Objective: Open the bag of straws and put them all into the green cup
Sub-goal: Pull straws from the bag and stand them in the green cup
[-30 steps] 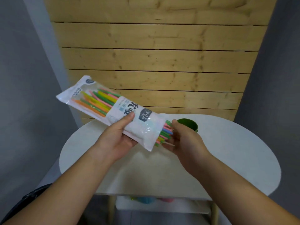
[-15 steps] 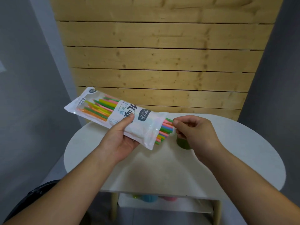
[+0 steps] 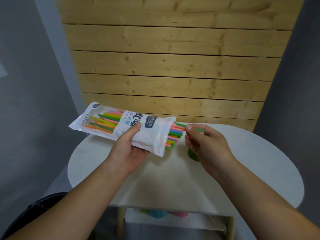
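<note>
My left hand point(image 3: 129, 149) holds a white plastic bag of straws point(image 3: 150, 131) above the table, tilted, with its open end toward the right. Several coloured straws point(image 3: 174, 135) stick out of that end. My right hand point(image 3: 206, 144) pinches one green straw point(image 3: 181, 125) between thumb and fingers, partly drawn out of the bag. The green cup point(image 3: 193, 155) stands on the table right under my right hand, which hides most of it.
A white oval table point(image 3: 173, 179) stands against a wooden slat wall point(image 3: 173, 66). On a lower shelf under the table lie coloured cups point(image 3: 161, 213). Grey walls flank both sides.
My right hand closed on a green straw at the bag's open end and pulled it slightly out. The bag has stayed in my left hand, tilted a little flatter.
</note>
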`<state>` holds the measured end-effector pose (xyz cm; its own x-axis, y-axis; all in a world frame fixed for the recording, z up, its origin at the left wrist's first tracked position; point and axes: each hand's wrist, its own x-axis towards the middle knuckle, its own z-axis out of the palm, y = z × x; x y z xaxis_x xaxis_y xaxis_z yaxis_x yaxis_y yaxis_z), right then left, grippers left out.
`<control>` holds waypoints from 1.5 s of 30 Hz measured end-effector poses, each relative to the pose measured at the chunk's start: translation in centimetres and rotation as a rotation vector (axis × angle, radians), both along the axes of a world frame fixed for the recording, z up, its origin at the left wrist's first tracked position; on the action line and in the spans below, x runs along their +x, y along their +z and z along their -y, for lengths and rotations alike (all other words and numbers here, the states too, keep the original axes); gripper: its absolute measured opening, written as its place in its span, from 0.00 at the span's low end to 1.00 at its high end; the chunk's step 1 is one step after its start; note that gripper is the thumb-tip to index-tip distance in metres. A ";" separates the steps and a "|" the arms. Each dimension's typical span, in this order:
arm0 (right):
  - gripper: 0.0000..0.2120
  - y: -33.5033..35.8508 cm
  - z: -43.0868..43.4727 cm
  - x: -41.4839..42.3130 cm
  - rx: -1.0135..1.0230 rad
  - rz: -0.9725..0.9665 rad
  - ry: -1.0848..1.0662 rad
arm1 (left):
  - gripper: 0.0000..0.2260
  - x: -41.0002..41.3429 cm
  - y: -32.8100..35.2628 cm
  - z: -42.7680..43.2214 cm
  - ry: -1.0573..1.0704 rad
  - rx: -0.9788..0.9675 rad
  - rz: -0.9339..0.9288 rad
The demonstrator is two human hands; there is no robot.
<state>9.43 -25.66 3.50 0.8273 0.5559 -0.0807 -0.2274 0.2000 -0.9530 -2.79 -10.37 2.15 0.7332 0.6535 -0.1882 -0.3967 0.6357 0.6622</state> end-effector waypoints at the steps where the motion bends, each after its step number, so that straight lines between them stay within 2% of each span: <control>1: 0.06 0.0 -0.1 0.0 0.032 -0.035 -0.019 | 0.12 0.0 0.0 0.0 0.005 -0.002 0.000; 4: 0.03 0.4 0.0 0.5 0.157 -0.166 -0.079 | 0.14 0.0 0.1 -0.2 0.039 -0.023 0.024; 7: 0.04 0.4 0.0 0.4 0.291 -0.284 -0.072 | 0.15 0.0 0.2 -0.4 0.072 -0.060 0.053; 9: 0.06 0.1 -0.4 -0.2 0.242 -0.292 -0.015 | 0.14 0.0 0.3 -0.2 0.079 -0.076 0.066; 11: 0.08 -0.3 -1.0 -0.9 0.142 -0.237 0.025 | 0.13 0.2 0.3 0.3 0.068 -0.064 0.065; 13: 0.12 -0.5 -1.7 -1.2 0.129 -0.178 0.033 | 0.12 0.5 0.1 0.9 0.046 -0.041 0.049; 17: 0.17 -0.5 -2.3 -0.9 0.048 -0.060 -0.088 | 0.11 0.7 -0.2 1.3 0.050 -0.048 0.031; 20: 0.15 -0.4 -1.8 -0.5 -0.028 0.021 -0.191 | 0.12 0.8 -0.4 0.8 0.067 -0.088 0.027; 25: 0.13 0.5 0.0 0.7 0.022 0.085 -0.306 | 0.14 1.2 -1.2 -0.3 0.105 -0.134 0.010; 31: 0.11 0.5 1.8 3.0 0.085 0.068 -0.412 | 0.12 1.4 -2.1 -1.5 0.188 -0.189 -0.014; 35: 0.09 0.2 3.4 4.8 0.051 0.121 -0.479 | 0.11 1.7 -2.5 -1.7 0.212 -0.189 -0.027; 41: 0.18 -0.2 5.7 7.5 -0.079 0.260 -0.628 | 0.13 2.8 -2.5 -0.5 0.176 -0.149 -0.028; 45: 0.19 -0.3 7.0 8.3 -0.179 0.327 -0.652 | 0.14 3.7 -2.7 0.9 0.118 -0.111 -0.052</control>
<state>17.77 -32.63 3.17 0.9817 -0.0532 0.1827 0.1846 0.0327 -0.9823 0.90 -11.24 -0.54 0.6401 0.7074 -0.2998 -0.4399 0.6573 0.6119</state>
